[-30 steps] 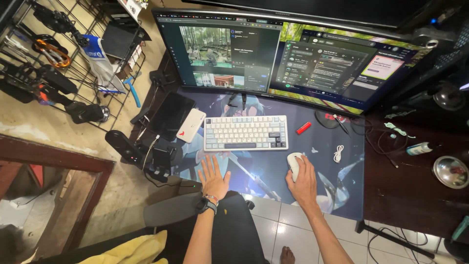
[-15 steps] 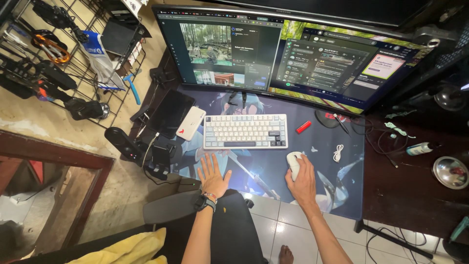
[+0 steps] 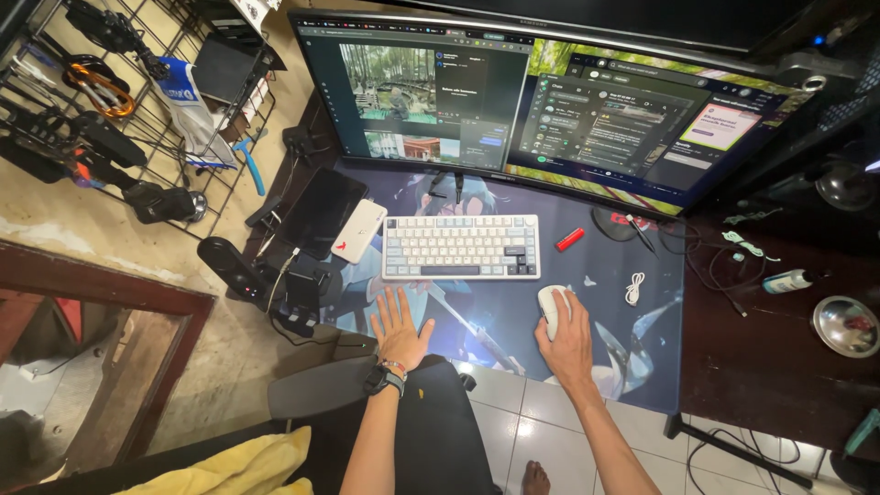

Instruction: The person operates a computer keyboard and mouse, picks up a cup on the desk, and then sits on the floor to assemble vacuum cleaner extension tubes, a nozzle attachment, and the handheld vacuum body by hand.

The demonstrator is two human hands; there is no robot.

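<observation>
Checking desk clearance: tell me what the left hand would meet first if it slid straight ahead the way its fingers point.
Probably the keyboard: the left hand lies flat on the desk mat, fingers pointing at its near edge, with only bare mat between.

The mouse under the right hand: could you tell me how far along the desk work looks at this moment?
Already set up: the monitor is lit with windows open. In hand: the right hand rests on the white mouse, and the left hand lies flat on the desk mat just below the keyboard. Left: no fingers are on the keys; the coiled white cable lies untouched.
</observation>
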